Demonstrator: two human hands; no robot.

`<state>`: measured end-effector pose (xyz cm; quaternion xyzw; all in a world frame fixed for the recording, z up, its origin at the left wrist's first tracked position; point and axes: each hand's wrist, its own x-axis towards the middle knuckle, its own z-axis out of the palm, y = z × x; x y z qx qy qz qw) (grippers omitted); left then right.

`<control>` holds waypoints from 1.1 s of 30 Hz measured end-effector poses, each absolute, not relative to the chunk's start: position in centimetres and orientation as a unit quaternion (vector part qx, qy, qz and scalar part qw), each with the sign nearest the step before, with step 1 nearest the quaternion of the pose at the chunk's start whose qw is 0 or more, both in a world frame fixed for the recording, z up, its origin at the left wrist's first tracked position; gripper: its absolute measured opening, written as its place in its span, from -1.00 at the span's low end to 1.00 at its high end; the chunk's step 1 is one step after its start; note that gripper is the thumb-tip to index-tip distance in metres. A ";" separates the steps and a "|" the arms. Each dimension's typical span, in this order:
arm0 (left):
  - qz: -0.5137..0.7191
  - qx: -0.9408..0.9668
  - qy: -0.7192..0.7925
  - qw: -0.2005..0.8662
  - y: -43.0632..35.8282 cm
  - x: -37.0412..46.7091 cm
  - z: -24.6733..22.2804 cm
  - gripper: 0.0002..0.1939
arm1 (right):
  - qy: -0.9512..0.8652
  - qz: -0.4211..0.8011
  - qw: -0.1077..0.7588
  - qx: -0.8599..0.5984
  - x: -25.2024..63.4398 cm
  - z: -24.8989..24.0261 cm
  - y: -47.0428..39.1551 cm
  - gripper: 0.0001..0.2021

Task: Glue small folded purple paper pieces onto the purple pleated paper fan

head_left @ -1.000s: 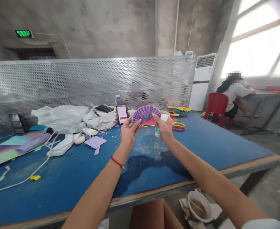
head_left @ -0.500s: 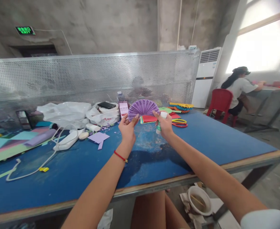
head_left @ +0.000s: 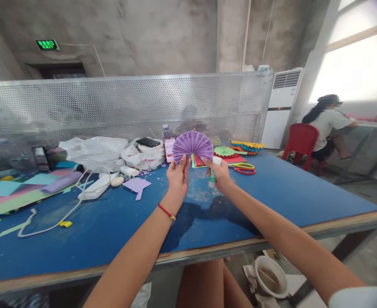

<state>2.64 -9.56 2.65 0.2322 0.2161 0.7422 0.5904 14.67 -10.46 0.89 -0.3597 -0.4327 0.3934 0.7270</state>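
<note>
Raised above the table is a pleated purple paper fan [head_left: 193,143], spread to more than a half circle. My left hand [head_left: 178,175] pinches its lower left edge. At the fan's lower right edge are the fingertips of my right hand [head_left: 221,173], which is also closed around a glue stick [head_left: 212,182] with a white cap and green label. Most of the glue stick is hidden by the palm. Behind the hands lie a stack of coloured paper [head_left: 236,160], a green pleated paper piece [head_left: 225,151] and scissors with yellow and red handles [head_left: 244,168].
Purple paper scraps [head_left: 137,185], a white power strip [head_left: 95,187] with its cable, and white plastic bags [head_left: 93,147] lie on the left of the blue table [head_left: 271,196]. A perforated metal screen [head_left: 127,102] borders the back. A person [head_left: 329,124] sits at the far right.
The fan has opened wider, its right side now curving further down. My right hand has dipped slightly, still with the glue stick. The whole view has shifted a little.
</note>
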 end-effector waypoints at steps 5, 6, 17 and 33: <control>0.715 0.231 0.216 0.623 -10.2 3.1 2.4 -0.64 | -0.414 0.407 0.736 -0.349 14.2 0.6 -10.4 -0.58; 0.711 0.229 0.218 0.628 -10.3 3.2 2.3 -0.65 | -0.410 0.412 0.736 -0.347 14.1 0.5 -10.4 -0.58; 0.676 0.212 0.262 0.656 -10.0 3.6 1.0 -0.65 | -0.390 0.443 0.734 -0.336 13.2 0.0 -10.7 -0.65; 0.656 0.212 0.272 0.672 -10.3 3.9 0.8 -0.90 | -0.363 0.428 0.750 -0.351 13.2 -0.1 -11.0 -0.55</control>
